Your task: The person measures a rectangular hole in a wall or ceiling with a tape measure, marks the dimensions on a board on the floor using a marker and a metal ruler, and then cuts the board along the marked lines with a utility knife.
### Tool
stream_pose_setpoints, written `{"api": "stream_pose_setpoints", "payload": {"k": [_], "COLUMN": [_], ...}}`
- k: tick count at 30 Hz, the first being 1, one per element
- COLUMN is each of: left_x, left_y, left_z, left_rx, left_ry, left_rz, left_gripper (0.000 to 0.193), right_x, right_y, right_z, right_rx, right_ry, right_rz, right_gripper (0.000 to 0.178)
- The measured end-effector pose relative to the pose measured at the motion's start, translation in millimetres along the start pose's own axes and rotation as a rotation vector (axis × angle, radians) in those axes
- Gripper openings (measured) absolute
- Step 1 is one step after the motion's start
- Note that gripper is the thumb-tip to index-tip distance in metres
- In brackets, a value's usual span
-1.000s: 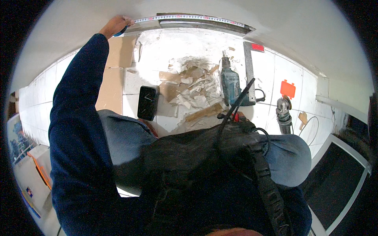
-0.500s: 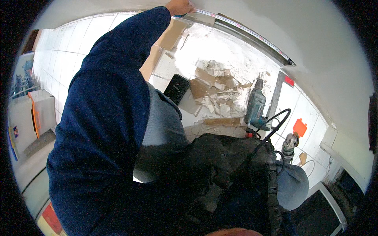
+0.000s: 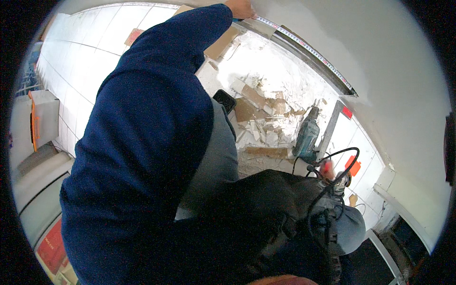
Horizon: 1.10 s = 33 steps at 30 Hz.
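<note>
At the top, my left hand [image 3: 241, 8] is closed on a tape measure, pressed near the wall. A bit of its blue case shows below the fingers. From there the white tape blade [image 3: 304, 43] runs out to the right along a dark slot [image 3: 311, 59] low in the wall. The blade's far end lies by the slot's right end. My blue sleeve [image 3: 156, 95] crosses the left half. My right hand does not show.
A drill [image 3: 308, 135] lies on the floor beside broken plaster and board pieces [image 3: 266, 107]. Next to it are a level [image 3: 328, 128], a looping black cable [image 3: 354, 156], an orange plastic piece [image 3: 352, 166] and a partly hidden grinder [image 3: 339, 185]. A black phone [image 3: 225, 100] lies near my knee.
My left hand and the tape measure sit further right in the picture as the view shifts. A blurred red thing beside the cable appears further right. My leg now hides more of the phone.
</note>
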<state>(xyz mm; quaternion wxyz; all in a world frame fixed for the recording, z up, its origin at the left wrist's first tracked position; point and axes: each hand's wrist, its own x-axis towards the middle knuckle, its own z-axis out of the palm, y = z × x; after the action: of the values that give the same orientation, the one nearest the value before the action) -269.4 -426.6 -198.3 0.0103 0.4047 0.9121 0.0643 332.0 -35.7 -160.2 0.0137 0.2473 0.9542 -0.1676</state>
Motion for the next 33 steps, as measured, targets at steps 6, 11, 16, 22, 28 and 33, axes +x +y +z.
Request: {"api": "stream_pose_setpoints", "payload": {"k": [6,11,16,22,28,33], "left_x": [18,-2,-24,-47,-76,-74], "left_y": [57,19,15,35,38,42], "left_z": [-12,-6,-5,-32,-27,-39], "left_rx": [-0.207,-0.075,0.029,-0.179,-0.133,-0.314], "left_ry": [-0.034,0.027,-0.082,-0.101,-0.206,-0.136], "left_rz": [-0.146,0.098,0.074,0.055,0.014,0.218], "left_gripper": [0.037,0.034,0.032,0.028,0.035,0.044], "right_x": [106,221,194,153,183,213], "right_y": [-47,-33,-129,-212,-213,-181], "right_z": [-99,-34,80,112,103,95], "right_rx": [0.610,1.056,1.781,2.003,2.103,2.156], "right_ry": [0.150,0.465,0.444,0.300,0.342,0.422], "right_rz": [0.341,0.439,0.751,0.741,0.623,0.696], "right_gripper": [0.016,0.017,0.022,0.036,0.029,0.022]}}
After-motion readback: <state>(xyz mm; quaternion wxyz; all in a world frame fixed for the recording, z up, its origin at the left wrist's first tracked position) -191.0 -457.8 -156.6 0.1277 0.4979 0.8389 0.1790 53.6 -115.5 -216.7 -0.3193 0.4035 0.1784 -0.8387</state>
